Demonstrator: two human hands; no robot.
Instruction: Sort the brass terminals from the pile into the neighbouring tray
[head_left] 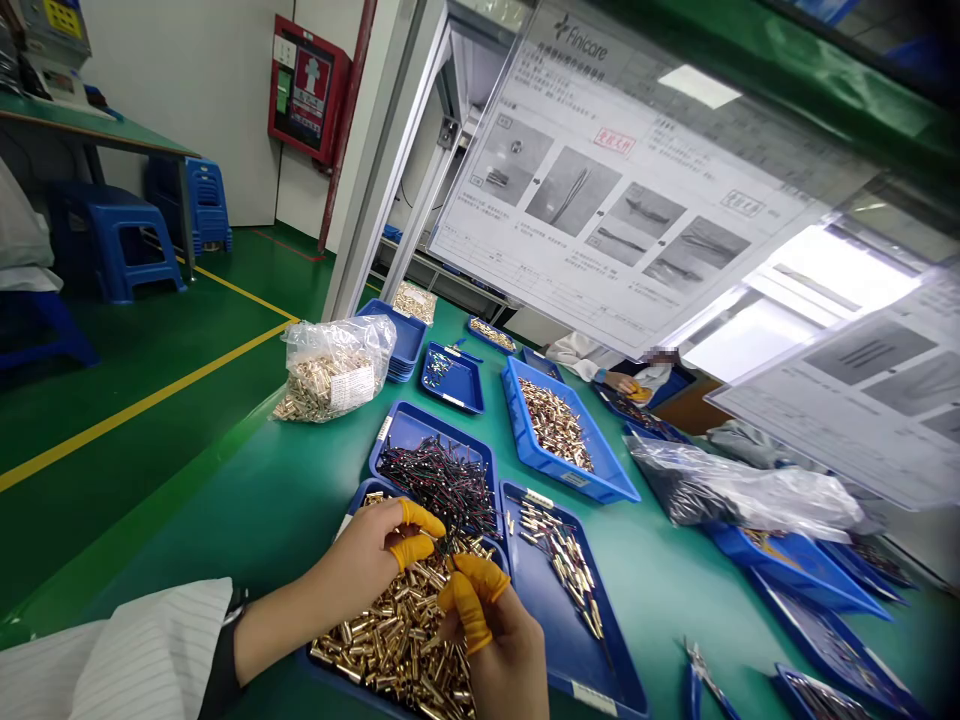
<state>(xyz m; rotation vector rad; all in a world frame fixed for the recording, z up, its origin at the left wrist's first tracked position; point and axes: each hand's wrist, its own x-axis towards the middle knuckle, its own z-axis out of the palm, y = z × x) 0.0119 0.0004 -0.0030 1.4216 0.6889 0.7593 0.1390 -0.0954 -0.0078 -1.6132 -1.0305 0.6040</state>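
My left hand and my right hand hover over a blue tray full of small brass pins. Both wear yellow finger cots on thumb and forefinger. The fingertips of both hands pinch together around a thin dark piece between them, too small to name. Just behind, a second blue tray holds a heap of thin black and red wires. To the right, a flat blue tray carries a row of brass pins with wires fitted.
A clear bag of brass pins lies at the table's left. A deep blue bin of brass parts and more blue trays stand behind. Another person's hand works across the table. Plastic bags lie right; instruction sheets hang overhead.
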